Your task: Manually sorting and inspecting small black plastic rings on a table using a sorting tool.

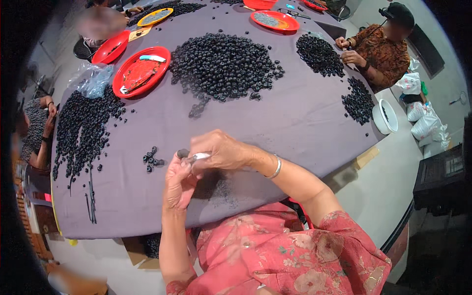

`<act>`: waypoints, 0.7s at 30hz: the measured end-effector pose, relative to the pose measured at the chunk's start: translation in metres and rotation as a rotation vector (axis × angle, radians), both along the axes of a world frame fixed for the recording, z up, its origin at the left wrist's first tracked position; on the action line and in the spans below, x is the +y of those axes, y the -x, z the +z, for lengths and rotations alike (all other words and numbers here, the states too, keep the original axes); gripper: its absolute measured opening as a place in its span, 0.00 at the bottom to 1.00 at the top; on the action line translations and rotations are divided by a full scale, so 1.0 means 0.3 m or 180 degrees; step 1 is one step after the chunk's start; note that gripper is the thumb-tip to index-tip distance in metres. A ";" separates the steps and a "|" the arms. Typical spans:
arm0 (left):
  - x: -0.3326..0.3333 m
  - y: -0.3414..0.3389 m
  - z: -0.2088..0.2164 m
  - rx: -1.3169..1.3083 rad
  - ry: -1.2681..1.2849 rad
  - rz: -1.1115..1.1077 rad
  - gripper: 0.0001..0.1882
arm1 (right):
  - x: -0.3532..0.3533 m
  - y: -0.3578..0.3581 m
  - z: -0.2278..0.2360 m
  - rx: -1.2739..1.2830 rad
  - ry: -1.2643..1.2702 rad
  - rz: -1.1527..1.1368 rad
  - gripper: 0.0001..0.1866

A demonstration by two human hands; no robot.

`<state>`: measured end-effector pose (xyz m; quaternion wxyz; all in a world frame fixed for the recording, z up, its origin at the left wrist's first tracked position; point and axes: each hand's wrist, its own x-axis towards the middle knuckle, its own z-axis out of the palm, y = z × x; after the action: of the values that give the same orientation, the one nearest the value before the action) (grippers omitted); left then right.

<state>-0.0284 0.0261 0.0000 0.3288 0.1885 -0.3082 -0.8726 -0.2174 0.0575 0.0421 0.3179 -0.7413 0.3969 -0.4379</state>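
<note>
My left hand [179, 179] is raised over the near part of the cloth, thumb and fingers pinched on a small black ring-shaped bead [183, 153]. Close against it, my right hand [216, 149] is closed around a slim tool with a white part [200, 156]; its working end is hidden or blurred. A silver bangle [276, 167] circles my right wrist. Dark dust [221, 192] is scattered on the cloth under my hands. Left of them lies a small group of black beads [153, 158]. A large heap of black beads [223, 65] spreads out farther off.
A red plate [118, 88] with a white-handled tool stands left of the heap. More beads [81, 130] lie at far left, near black sticks [91, 199]. A white bowl [385, 118] sits at the right edge. A co-worker [388, 49] handles beads at far right; others sit left.
</note>
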 end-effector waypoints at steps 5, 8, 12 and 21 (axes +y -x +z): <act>0.010 0.012 0.018 0.0039 -0.0068 0.0080 0.18 | -0.009 -0.003 -0.027 0.0014 0.0279 -0.0057 0.06; 0.006 0.007 0.015 0.0035 -0.0062 0.0065 0.19 | -0.003 -0.002 -0.028 0.0072 0.0181 -0.0108 0.06; -0.006 -0.011 -0.005 0.0031 0.0032 -0.0044 0.20 | -0.011 -0.006 -0.030 0.0153 0.0339 -0.0061 0.07; 0.002 0.016 0.010 0.0153 0.0072 0.0081 0.20 | -0.016 -0.007 -0.028 0.0010 0.0324 -0.0085 0.08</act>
<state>-0.0333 0.0267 0.0031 0.3493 0.1677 -0.3076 -0.8690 -0.2152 0.0526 0.0336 0.2733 -0.7518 0.3845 -0.4606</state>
